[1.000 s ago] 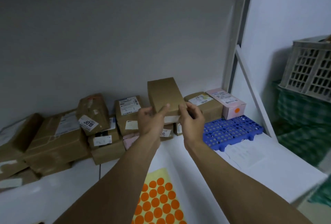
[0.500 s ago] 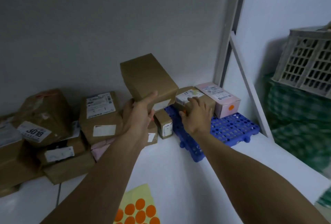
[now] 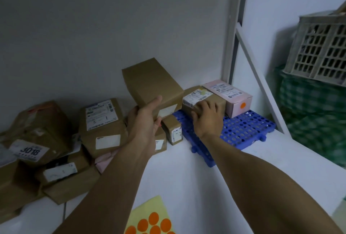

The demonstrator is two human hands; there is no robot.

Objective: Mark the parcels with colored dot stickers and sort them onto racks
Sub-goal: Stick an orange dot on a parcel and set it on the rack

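Note:
My left hand [image 3: 145, 121] grips a plain brown box [image 3: 151, 84] from below and holds it up, tilted, above the small parcels. My right hand [image 3: 207, 116] rests flat on the near side of a labelled brown parcel [image 3: 198, 97] that stands on the blue perforated rack [image 3: 243, 130]. A pink box [image 3: 227, 94] with an orange dot on its end sits beside it on the same rack. At the bottom edge lies the yellow sheet of orange dot stickers [image 3: 149, 218].
A heap of brown parcels [image 3: 101, 121] fills the left of the white shelf [image 3: 187, 177], with two small boxes [image 3: 173, 130] by the rack. A white frame post [image 3: 234, 27] and brace stand at right. A grey crate [image 3: 322, 46] sits on green bags beyond.
My right hand let go of the brown box and moved right onto the labelled parcel on the blue rack. My left hand alone now carries the box. The view shifted right.

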